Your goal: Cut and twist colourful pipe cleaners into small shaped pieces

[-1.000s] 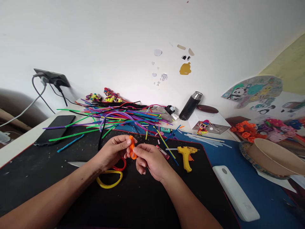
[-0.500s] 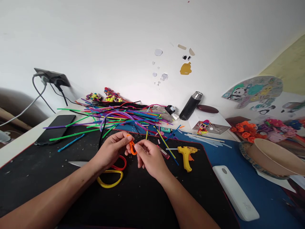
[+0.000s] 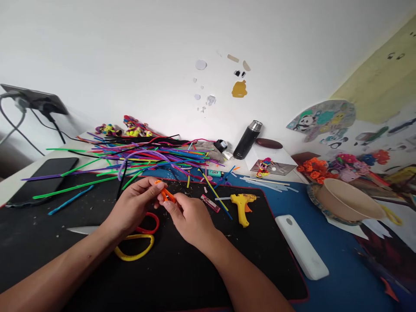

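An orange pipe cleaner (image 3: 167,194), bent into a small looped shape, is held between both hands above the black mat. My left hand (image 3: 138,201) pinches its upper left end between thumb and fingers. From the other side, my right hand (image 3: 190,216) grips its lower right end, the thumb on the near face. My fingers hide parts of the shape. Below and left of my hands lie scissors (image 3: 134,259) with one red and one yellow handle loop, partly covered by my left wrist.
Loose coloured pipe cleaners (image 3: 156,157) are heaped along the back. To the right are a yellow glue gun (image 3: 241,209), a white oblong case (image 3: 302,247) and a beige bowl (image 3: 352,201). A black flask (image 3: 248,141) stands near the wall, and a phone (image 3: 42,180) lies left.
The view has swung to the right, so things appear shifted left. My right-hand fingers have moved along the orange pipe cleaner, and its loop has turned. Both hands keep hold.
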Tool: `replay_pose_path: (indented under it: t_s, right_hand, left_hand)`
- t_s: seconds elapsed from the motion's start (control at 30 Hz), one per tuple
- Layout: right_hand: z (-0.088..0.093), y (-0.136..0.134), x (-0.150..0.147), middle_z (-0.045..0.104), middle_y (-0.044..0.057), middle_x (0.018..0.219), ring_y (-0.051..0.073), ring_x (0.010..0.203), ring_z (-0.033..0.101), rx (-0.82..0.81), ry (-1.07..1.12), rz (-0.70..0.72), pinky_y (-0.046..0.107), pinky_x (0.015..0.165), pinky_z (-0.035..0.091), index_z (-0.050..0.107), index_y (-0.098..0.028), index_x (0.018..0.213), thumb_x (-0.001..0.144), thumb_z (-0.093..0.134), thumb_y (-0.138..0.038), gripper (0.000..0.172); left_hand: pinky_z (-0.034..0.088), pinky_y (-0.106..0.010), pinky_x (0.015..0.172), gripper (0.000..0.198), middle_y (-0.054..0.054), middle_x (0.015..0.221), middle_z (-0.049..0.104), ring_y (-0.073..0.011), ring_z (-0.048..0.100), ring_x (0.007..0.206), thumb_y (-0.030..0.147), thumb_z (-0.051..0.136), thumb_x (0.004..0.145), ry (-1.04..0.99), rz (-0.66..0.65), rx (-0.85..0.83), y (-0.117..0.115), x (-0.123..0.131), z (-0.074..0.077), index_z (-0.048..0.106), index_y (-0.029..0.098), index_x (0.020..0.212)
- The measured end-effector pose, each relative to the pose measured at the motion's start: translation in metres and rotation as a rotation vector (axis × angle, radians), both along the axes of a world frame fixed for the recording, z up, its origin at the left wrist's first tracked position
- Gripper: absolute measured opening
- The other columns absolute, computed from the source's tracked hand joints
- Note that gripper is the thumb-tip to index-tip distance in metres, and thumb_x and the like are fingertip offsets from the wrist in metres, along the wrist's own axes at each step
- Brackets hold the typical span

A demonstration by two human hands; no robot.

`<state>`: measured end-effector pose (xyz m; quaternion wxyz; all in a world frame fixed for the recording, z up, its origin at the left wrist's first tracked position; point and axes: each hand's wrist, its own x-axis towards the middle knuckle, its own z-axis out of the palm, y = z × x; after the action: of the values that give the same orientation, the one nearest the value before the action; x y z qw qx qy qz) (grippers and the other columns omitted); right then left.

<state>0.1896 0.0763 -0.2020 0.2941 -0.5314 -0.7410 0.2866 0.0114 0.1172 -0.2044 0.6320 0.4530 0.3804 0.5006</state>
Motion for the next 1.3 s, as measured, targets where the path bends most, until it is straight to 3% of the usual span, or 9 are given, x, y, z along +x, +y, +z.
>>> replay_pose_path:
  t_s: [0.43,0.6,0.8,1.1,1.3]
  right_hand:
    - [-0.005,-0.001,-0.001,0.073,0.003,0.078,0.019,0.069,0.066,0.066,-0.129,0.003,0.029,0.061,0.028,0.066,-0.022,0.094,0.110,0.047,-0.053,0.040]
    - [-0.004,0.000,-0.001,0.074,0.004,0.079,0.019,0.070,0.067,0.064,-0.144,-0.015,0.030,0.061,0.028,0.066,-0.021,0.094,0.112,0.045,-0.048,0.038]
    - [-0.003,-0.002,-0.001,0.072,0.003,0.076,0.019,0.067,0.067,0.057,-0.133,0.007,0.029,0.059,0.027,0.063,-0.021,0.093,0.108,0.050,-0.056,0.040]
    - [-0.008,0.000,-0.001,0.075,0.007,0.078,0.021,0.068,0.067,0.087,-0.126,-0.017,0.031,0.059,0.025,0.066,-0.022,0.094,0.111,0.041,-0.057,0.046]
    - [-0.008,0.001,0.000,0.075,0.007,0.080,0.022,0.070,0.068,0.063,-0.118,-0.007,0.031,0.061,0.026,0.066,-0.020,0.095,0.112,0.041,-0.051,0.043]
  left_hand:
    - [0.044,-0.018,0.052,0.041,-0.001,0.063,0.067,-0.0098,0.055,0.057,0.048,0.095,0.070,-0.004,0.012,-0.082,-0.002,0.002,0.005,0.071,0.015,0.073]
    - [0.044,-0.019,0.051,0.040,-0.001,0.064,0.068,-0.0097,0.056,0.057,0.046,0.096,0.070,-0.008,0.017,-0.067,-0.001,0.003,0.003,0.072,0.014,0.074]
    - [0.045,-0.018,0.050,0.042,-0.002,0.064,0.069,-0.0097,0.057,0.054,0.047,0.097,0.067,-0.030,0.001,-0.084,0.000,0.003,0.003,0.072,0.014,0.072]
    - [0.044,-0.018,0.050,0.037,-0.002,0.064,0.069,-0.0090,0.056,0.054,0.044,0.095,0.073,-0.082,-0.026,-0.061,0.003,0.002,-0.004,0.073,0.015,0.073]
    - [0.044,-0.017,0.050,0.037,-0.003,0.065,0.070,-0.0096,0.058,0.056,0.045,0.095,0.072,-0.088,-0.020,-0.075,0.003,0.002,-0.004,0.073,0.014,0.074]
